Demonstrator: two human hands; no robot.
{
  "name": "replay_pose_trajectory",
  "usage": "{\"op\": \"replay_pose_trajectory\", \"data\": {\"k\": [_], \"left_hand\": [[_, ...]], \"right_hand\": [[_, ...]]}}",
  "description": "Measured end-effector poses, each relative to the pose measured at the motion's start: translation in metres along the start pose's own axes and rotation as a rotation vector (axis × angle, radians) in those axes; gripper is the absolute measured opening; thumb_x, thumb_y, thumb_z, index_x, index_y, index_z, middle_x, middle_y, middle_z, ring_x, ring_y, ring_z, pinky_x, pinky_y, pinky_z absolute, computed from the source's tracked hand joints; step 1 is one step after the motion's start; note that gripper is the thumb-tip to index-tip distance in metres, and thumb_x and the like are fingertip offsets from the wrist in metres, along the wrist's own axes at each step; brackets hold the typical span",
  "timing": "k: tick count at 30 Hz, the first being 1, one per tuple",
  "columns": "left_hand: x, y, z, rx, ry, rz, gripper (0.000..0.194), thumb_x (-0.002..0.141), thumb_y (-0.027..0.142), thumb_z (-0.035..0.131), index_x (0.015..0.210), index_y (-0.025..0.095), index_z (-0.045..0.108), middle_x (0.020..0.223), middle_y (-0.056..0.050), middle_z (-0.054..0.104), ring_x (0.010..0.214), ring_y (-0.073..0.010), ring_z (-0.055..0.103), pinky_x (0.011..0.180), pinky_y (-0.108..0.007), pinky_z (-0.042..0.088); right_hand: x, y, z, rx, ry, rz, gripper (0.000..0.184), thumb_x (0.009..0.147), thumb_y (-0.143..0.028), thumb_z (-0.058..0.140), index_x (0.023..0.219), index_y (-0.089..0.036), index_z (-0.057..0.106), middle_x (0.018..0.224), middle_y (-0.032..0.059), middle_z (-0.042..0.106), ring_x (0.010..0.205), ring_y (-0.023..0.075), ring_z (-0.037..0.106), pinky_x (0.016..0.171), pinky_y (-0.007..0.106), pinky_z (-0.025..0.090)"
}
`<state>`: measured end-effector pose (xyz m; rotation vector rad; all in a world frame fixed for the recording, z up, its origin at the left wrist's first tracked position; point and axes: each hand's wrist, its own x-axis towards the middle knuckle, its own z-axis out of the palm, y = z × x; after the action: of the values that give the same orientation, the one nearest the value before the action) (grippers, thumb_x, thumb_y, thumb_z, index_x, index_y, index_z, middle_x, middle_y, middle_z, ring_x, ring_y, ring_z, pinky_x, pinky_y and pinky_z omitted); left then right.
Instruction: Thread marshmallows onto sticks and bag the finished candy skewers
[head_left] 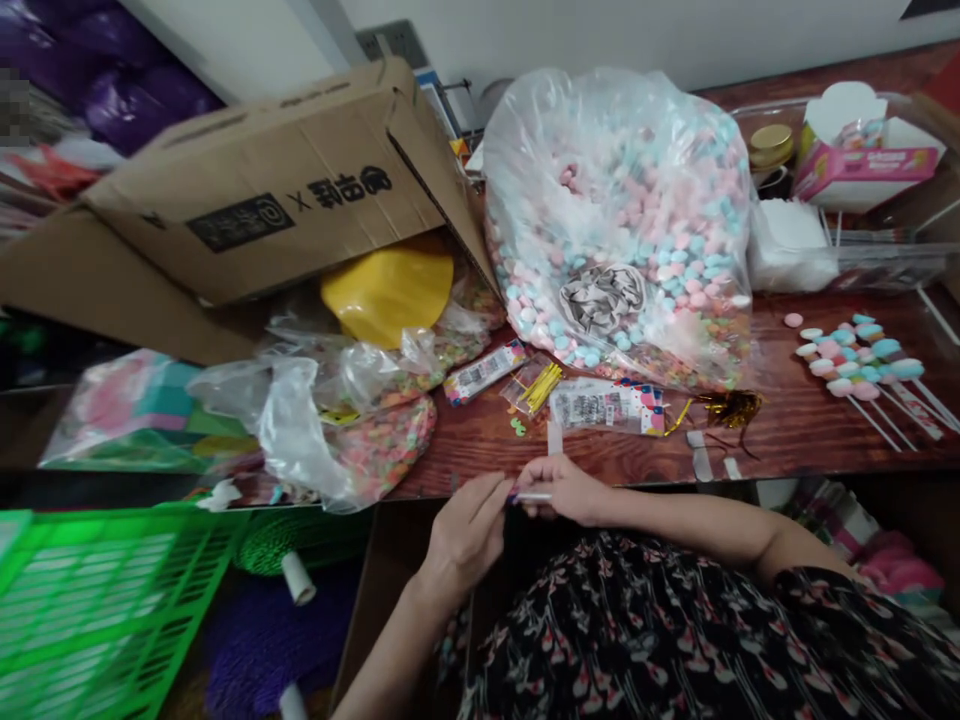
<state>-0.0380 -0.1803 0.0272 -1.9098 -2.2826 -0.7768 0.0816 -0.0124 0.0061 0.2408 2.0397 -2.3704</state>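
At the table's front edge, my left hand [463, 538] and my right hand [564, 490] meet at the fingertips. A thin whitish stick-like thing [535, 496] with a dark purplish end shows under my right fingers, which are closed on it. My left fingers are pressed together at its purplish end; what they pinch is hidden. Just beyond my hands lie a printed packet [600, 406], a small bag of yellow ties [541, 386] and another printed packet [485, 371]. Behind them stands a big clear bag of pink and blue candies [679, 225].
An open cardboard box [292, 190] leans at the left above clear candy bags [382, 450]. Candy skewers [862, 360] lie at the right, near a clear plastic bin [892, 265]. A green plastic crate [97, 610] sits below the table at the left.
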Motion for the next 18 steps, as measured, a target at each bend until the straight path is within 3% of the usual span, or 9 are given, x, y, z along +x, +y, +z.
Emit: {"op": "replay_pose_trajectory", "data": {"k": [2,5,7,8,10,12,14,16,18], "left_hand": [[-0.049,-0.009,-0.012,0.085,-0.052,-0.243,0.031,0.089,0.016,0.047,0.113,0.019,0.067,0.106,-0.012,0.074,0.099,-0.0218,0.071,0.089,-0.034,0.057],[-0.112,-0.029,-0.028,0.25,-0.355,-0.621,0.031,0.086,0.02,0.045,0.105,0.021,0.069,0.095,-0.009,0.075,0.083,-0.0238,0.073,0.073,-0.033,0.058],[-0.13,-0.038,-0.032,0.388,-0.59,-0.798,0.028,0.082,0.021,0.047,0.097,0.018,0.07,0.082,-0.011,0.073,0.072,-0.0269,0.071,0.063,-0.034,0.055],[-0.126,-0.04,-0.03,0.433,-0.616,-0.788,0.028,0.083,0.022,0.047,0.098,0.016,0.07,0.083,-0.012,0.073,0.074,-0.028,0.071,0.064,-0.035,0.055],[-0.093,-0.033,-0.017,0.414,-0.499,-0.583,0.028,0.087,0.025,0.048,0.105,0.016,0.068,0.094,-0.013,0.073,0.087,-0.0277,0.07,0.075,-0.037,0.056],[-0.031,-0.015,0.007,0.286,-0.277,-0.256,0.027,0.09,0.025,0.05,0.111,0.02,0.066,0.107,-0.012,0.071,0.1,-0.0258,0.067,0.09,-0.038,0.053],[0.042,0.01,0.036,0.186,-0.158,0.036,0.028,0.089,0.023,0.054,0.115,0.02,0.065,0.107,-0.012,0.07,0.102,-0.0252,0.065,0.095,-0.038,0.051],[0.107,0.036,0.066,0.176,-0.216,0.251,0.033,0.088,0.022,0.054,0.12,0.017,0.062,0.111,-0.014,0.068,0.105,-0.0279,0.062,0.093,-0.041,0.05],[0.149,0.054,0.092,0.261,-0.308,0.345,0.037,0.087,0.02,0.052,0.122,0.015,0.06,0.118,-0.016,0.066,0.104,-0.0299,0.06,0.087,-0.042,0.051]], "right_hand": [[-0.007,0.005,-0.002,-0.296,-0.058,-0.151,0.007,0.089,-0.024,0.057,0.089,-0.017,0.059,0.081,0.002,0.065,0.063,0.0111,0.055,0.059,0.022,0.041],[-0.024,0.005,-0.028,-0.685,-0.072,-0.333,0.01,0.088,-0.017,0.059,0.097,-0.017,0.063,0.098,0.0083,0.068,0.081,0.0157,0.061,0.07,0.026,0.045],[-0.038,0.005,-0.049,-0.769,-0.024,-0.342,0.011,0.09,-0.012,0.054,0.091,-0.016,0.064,0.09,0.0071,0.068,0.077,0.0156,0.061,0.071,0.026,0.045],[-0.046,0.007,-0.058,-0.776,0.017,-0.339,0.013,0.09,-0.011,0.052,0.088,-0.016,0.064,0.085,0.0061,0.068,0.075,0.0151,0.061,0.071,0.026,0.045],[-0.061,0.012,-0.069,-0.767,0.115,-0.34,0.015,0.092,-0.011,0.051,0.086,-0.016,0.064,0.081,0.005,0.067,0.072,0.0144,0.06,0.069,0.025,0.044],[-0.075,0.016,-0.072,-0.745,0.219,-0.351,0.016,0.093,-0.013,0.05,0.086,-0.016,0.063,0.078,0.0046,0.066,0.071,0.014,0.06,0.068,0.024,0.044],[-0.087,0.017,-0.071,-0.729,0.316,-0.366,0.016,0.094,-0.015,0.049,0.086,-0.016,0.063,0.077,0.0045,0.066,0.07,0.0139,0.06,0.066,0.024,0.045],[-0.099,0.015,-0.073,-0.745,0.407,-0.386,0.015,0.094,-0.015,0.049,0.087,-0.016,0.062,0.076,0.0044,0.066,0.069,0.0141,0.06,0.065,0.024,0.045],[-0.115,0.011,-0.082,-0.796,0.524,-0.401,0.015,0.094,-0.015,0.048,0.089,-0.017,0.062,0.075,0.0045,0.066,0.069,0.0145,0.06,0.065,0.024,0.045]]}}
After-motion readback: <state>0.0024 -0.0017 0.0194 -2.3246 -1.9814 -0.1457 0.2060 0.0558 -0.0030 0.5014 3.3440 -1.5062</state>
